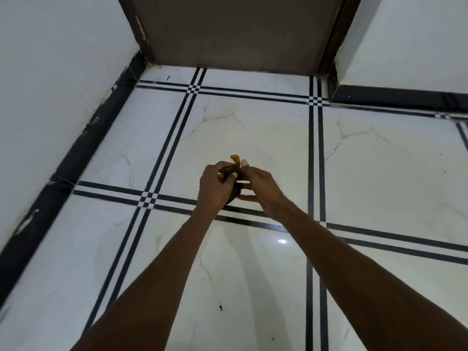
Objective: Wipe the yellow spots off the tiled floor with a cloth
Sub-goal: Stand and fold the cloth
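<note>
the tiled floor [266,127] is glossy white marble with faint grey veins, crossed by paired black stripes that form small black-and-white checks where they meet. a black skirting [76,158] runs along the foot of the plain white walls [50,72]. the door [235,29] is dull brown in a darker brown frame. the cloth [234,171] is dark, its upper tip stained mustard yellow. a small dark speck [220,308] marks the near tile.

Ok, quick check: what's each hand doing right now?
Left hand: closed on the cloth.
Right hand: fingers pinching the same cloth, held above the floor.
</note>
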Demonstrator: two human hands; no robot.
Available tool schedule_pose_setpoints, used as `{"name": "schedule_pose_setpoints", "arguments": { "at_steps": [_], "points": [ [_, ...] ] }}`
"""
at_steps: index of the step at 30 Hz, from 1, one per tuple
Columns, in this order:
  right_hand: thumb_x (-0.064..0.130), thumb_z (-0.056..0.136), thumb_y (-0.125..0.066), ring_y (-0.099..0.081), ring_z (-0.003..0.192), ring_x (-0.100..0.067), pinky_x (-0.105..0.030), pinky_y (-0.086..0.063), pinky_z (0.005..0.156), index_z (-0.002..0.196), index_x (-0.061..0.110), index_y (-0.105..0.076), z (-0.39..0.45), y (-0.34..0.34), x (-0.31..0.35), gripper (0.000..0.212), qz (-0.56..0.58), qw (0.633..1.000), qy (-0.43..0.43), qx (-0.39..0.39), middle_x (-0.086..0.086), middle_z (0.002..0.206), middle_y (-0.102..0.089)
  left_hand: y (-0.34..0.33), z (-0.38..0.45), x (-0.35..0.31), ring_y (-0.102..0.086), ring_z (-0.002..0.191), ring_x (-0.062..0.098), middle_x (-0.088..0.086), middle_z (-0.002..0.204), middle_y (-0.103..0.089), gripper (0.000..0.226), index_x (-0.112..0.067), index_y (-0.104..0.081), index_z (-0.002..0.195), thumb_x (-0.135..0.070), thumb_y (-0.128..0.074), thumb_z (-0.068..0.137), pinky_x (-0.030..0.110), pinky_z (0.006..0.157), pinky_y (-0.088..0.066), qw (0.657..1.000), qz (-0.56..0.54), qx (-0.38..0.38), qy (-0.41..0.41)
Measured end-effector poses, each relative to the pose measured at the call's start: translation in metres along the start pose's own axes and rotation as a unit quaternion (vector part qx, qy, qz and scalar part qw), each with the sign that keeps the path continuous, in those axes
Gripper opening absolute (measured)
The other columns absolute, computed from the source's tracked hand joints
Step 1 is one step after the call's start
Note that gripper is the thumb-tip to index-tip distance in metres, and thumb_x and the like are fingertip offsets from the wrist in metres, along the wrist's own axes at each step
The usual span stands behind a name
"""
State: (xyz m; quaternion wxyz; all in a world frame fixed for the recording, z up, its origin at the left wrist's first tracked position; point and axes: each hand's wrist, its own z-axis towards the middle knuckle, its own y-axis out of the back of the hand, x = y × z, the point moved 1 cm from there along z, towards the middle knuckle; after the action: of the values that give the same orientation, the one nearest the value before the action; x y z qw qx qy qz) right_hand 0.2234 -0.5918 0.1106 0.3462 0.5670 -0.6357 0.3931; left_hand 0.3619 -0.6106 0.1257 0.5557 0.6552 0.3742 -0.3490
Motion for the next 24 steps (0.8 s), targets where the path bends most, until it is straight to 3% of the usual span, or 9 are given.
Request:
{"name": "schedule_pose_setpoints", "arguments": {
  "at_steps": [3,6,8,10,12,18,22,24],
  "points": [
    [0.058,0.099,-0.062,-0.077,0.108,-0.022,-0.038,-0.064,0.088,0.119,0.013,-0.075,-0.040,-0.018,0.054,0.051,0.081,0.996,-0.023,0.020,-0.003,0.110,-0.080,0.028,-0.021,-0.057,-0.070,0.098,0.016,0.001,0.107,-0.073,0.023,-0.014,-0.075,0.120,-0.016,-0.066,0.099,0.031,0.093,-0.057,0.999,0.044,0.014,-0.026],
    [0.036,0.107,-0.058,-0.076,0.098,-0.021,-0.038,-0.063,0.084,0.112,0.007,-0.073,-0.091,-0.034,0.119,0.033,0.120,0.993,-0.015,0.009,-0.005,0.094,-0.078,0.066,-0.052,-0.123,-0.063,0.096,0.006,0.007,0.110,-0.067,0.027,-0.019,-0.074,0.121,-0.014,-0.070,0.095,0.014,0.088,-0.053,0.998,0.048,0.028,-0.038],
    [0.028,0.110,-0.050,-0.076,0.102,-0.025,-0.042,-0.063,0.088,0.113,0.008,-0.073,-0.129,-0.043,0.166,0.031,0.156,0.988,-0.019,0.009,-0.010,0.103,-0.079,0.099,-0.076,-0.173,-0.063,0.105,0.007,0.003,0.118,-0.066,0.034,-0.022,-0.070,0.128,-0.016,-0.072,0.094,0.013,0.092,-0.053,0.999,0.005,0.020,-0.024],
    [0.027,0.112,-0.045,-0.074,0.113,-0.031,-0.048,-0.061,0.096,0.121,0.009,-0.072,-0.164,-0.050,0.206,0.034,0.180,0.983,-0.027,-0.001,-0.013,0.117,-0.078,0.126,-0.100,-0.217,-0.066,0.112,0.012,-0.003,0.120,-0.070,0.036,-0.023,-0.066,0.131,-0.020,-0.072,0.096,0.031,0.095,-0.060,0.999,-0.046,0.011,0.006],
    [0.029,0.112,-0.044,-0.071,0.120,-0.033,-0.052,-0.059,0.102,0.128,0.010,-0.071,-0.205,-0.058,0.254,0.036,0.179,0.983,-0.040,-0.005,-0.013,0.125,-0.076,0.158,-0.125,-0.264,-0.068,0.113,0.013,-0.007,0.119,-0.071,0.034,-0.023,-0.065,0.131,-0.024,-0.071,0.097,0.035,0.091,-0.063,0.996,-0.073,-0.003,0.044],
    [0.037,0.112,-0.044,-0.066,0.129,-0.027,-0.041,-0.062,0.092,0.138,0.020,-0.067,-0.316,-0.086,0.369,0.039,0.177,0.983,-0.042,0.018,-0.004,0.136,-0.072,0.240,-0.189,-0.385,-0.067,0.095,-0.002,-0.020,0.099,-0.070,0.014,-0.032,-0.068,0.111,-0.040,-0.065,0.100,0.006,0.064,-0.054,0.989,-0.119,-0.022,0.083],
    [0.037,0.112,-0.042,-0.061,0.135,-0.027,-0.049,-0.054,0.108,0.144,0.023,-0.062,-0.370,-0.106,0.415,0.040,0.174,0.984,-0.043,0.008,-0.002,0.142,-0.068,0.281,-0.217,-0.435,-0.067,0.093,0.000,-0.014,0.103,-0.072,0.022,-0.026,-0.070,0.114,-0.037,-0.072,0.096,0.002,0.058,-0.049,0.986,-0.132,-0.027,0.100],
    [0.036,0.113,-0.041,-0.063,0.133,-0.028,-0.048,-0.055,0.107,0.145,0.022,-0.061,-0.392,-0.116,0.435,0.040,0.172,0.984,-0.045,0.001,-0.003,0.141,-0.069,0.297,-0.229,-0.451,-0.069,0.098,0.006,-0.007,0.110,-0.074,0.025,-0.023,-0.071,0.117,-0.034,-0.075,0.094,0.006,0.063,-0.052,0.986,-0.126,-0.024,0.103]
  ]
}}
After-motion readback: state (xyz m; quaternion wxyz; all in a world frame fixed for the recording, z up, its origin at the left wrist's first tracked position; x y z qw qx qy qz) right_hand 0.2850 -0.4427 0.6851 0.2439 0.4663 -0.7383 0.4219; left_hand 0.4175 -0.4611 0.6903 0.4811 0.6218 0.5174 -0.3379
